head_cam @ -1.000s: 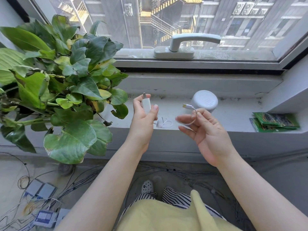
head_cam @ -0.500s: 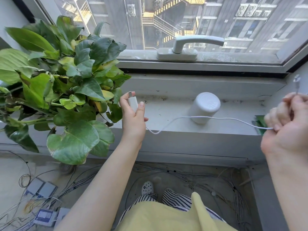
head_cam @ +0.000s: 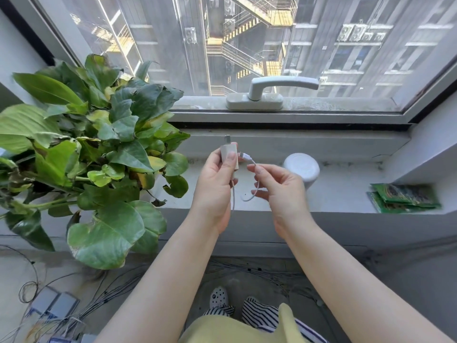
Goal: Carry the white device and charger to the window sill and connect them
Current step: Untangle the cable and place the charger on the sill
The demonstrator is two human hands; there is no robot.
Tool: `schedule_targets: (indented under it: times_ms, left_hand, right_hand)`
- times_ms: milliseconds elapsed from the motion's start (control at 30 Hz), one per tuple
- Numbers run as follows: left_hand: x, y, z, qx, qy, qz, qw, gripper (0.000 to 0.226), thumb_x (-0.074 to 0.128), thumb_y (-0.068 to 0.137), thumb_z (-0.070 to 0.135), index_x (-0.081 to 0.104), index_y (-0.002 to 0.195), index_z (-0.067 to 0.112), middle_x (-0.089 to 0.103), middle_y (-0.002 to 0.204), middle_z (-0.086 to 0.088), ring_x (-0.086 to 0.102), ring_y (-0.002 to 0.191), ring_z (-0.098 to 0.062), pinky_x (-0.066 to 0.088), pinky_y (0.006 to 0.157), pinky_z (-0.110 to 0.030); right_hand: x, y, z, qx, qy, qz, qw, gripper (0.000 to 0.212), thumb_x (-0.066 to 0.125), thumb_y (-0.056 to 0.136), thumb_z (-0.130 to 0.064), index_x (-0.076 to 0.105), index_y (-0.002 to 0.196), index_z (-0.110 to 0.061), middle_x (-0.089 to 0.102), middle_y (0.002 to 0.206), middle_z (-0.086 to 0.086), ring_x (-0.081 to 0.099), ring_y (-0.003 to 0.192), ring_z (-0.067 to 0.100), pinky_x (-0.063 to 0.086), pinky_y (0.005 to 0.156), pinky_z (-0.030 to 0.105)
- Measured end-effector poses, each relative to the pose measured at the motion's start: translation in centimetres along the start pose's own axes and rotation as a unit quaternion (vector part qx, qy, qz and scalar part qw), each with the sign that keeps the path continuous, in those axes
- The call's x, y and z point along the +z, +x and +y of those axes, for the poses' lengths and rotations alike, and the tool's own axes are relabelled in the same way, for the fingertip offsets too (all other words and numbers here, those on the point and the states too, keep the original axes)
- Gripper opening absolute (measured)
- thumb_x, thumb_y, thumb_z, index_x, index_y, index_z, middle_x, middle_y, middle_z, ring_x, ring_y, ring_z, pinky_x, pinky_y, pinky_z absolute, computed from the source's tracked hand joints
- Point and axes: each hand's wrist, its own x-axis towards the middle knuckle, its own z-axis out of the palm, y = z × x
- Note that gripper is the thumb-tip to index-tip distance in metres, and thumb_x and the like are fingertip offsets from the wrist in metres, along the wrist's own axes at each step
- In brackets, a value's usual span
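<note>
White device (head_cam: 301, 169) already stands on the window sill (head_cam: 346, 196); my left hand (head_cam: 215, 184) grips the charger (head_cam: 230, 154), right hand (head_cam: 279, 186) pinches its cable plug (head_cam: 244, 155), connection not yet made.

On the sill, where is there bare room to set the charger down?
The window sill is bare between the white device and the green packets, and between the plant and the device, under the hands. Leaves crowd the left end.
</note>
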Motion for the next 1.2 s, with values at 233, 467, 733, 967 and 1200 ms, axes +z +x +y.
schedule_targets:
  times_ms: [233,467,733,967,1200]
  left_hand:
    - [-0.1,3.0,-0.1,0.037,-0.049,0.029,0.998,0.013,0.059,0.09,0.013,0.063,0.097,0.022,0.064,0.075,0.015,0.055,0.076,-0.004,0.044,0.072,-0.016]
    - [-1.3,4.9,-4.3,-0.026,0.111,0.132,0.985,0.033,0.075,0.077,0.022,0.065,0.107,0.013,0.068,0.093,0.003,0.061,0.085,-0.011,0.047,0.073,-0.019]
    - [-1.6,6.5,-8.3,0.042,0.359,0.2,0.911,0.044,0.078,0.067,0.037,0.053,0.099,0.02,0.06,0.103,0.0,0.06,0.092,-0.019,0.051,0.082,-0.037]
    - [-1.7,7.3,-10.0,0.096,0.498,0.234,0.829,0.046,0.071,0.07,0.05,0.052,0.094,0.016,0.06,0.097,0.001,0.056,0.093,-0.021,0.046,0.078,-0.035]
    - [-1.7,7.5,-10.7,0.104,0.558,0.266,0.779,0.052,0.062,0.071,0.062,0.051,0.091,0.016,0.06,0.093,-0.001,0.054,0.091,-0.022,0.042,0.08,-0.032]
  right_hand:
    - [-0.1,2.8,0.5,-0.119,-0.127,0.043,0.984,0.01,0.064,0.089,-0.016,0.073,0.085,-0.02,0.067,0.063,0.009,0.051,0.054,0.002,0.041,0.055,0.013]
    - [0.6,3.5,4.5,-0.096,-0.264,0.052,0.958,0.014,0.058,0.091,-0.017,0.067,0.098,-0.009,0.059,0.071,-0.002,0.053,0.062,0.008,0.043,0.063,0.022]
    - [1.5,4.4,8.0,-0.064,-0.29,0.081,0.952,0.007,0.057,0.091,-0.013,0.053,0.085,-0.014,0.06,0.079,0.003,0.054,0.071,0.017,0.035,0.058,0.019]
    - [1.3,6.0,8.9,-0.05,-0.309,0.081,0.946,0.01,0.053,0.093,-0.017,0.053,0.085,-0.01,0.061,0.082,0.008,0.058,0.074,0.027,0.047,0.065,0.038]
    - [1.2,6.7,9.1,-0.048,-0.337,0.072,0.937,0.011,0.053,0.093,-0.019,0.053,0.089,-0.009,0.06,0.088,0.01,0.058,0.076,0.024,0.048,0.068,0.038]
